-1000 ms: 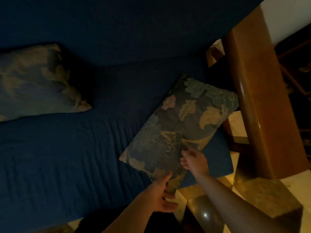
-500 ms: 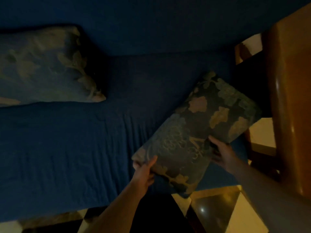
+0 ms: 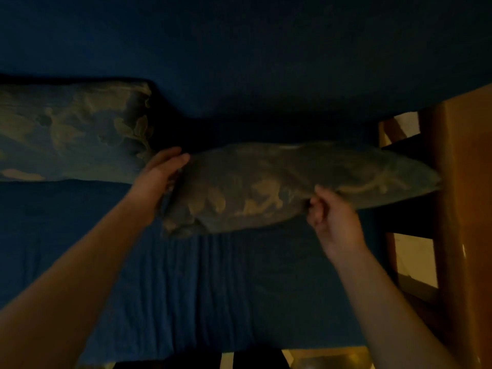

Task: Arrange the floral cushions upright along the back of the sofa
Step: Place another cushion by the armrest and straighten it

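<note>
A dark floral cushion (image 3: 279,182) is held up off the blue seat (image 3: 213,288), lying lengthwise in front of the sofa back (image 3: 239,62). My left hand (image 3: 159,174) presses against its left end. My right hand (image 3: 332,217) grips its lower front edge. A second floral cushion (image 3: 74,129) leans against the sofa back at the left, just beside my left hand. The light is dim and the picture is blurred.
A wooden armrest and frame (image 3: 463,209) stand at the sofa's right end, close to the held cushion's right tip. Pale tiled floor (image 3: 330,358) shows below the seat's front edge.
The cushion has come up from the seat's front right corner and moved back toward the sofa back, turning from diagonal to lengthwise. Both hands went with it, gripping its edges.
</note>
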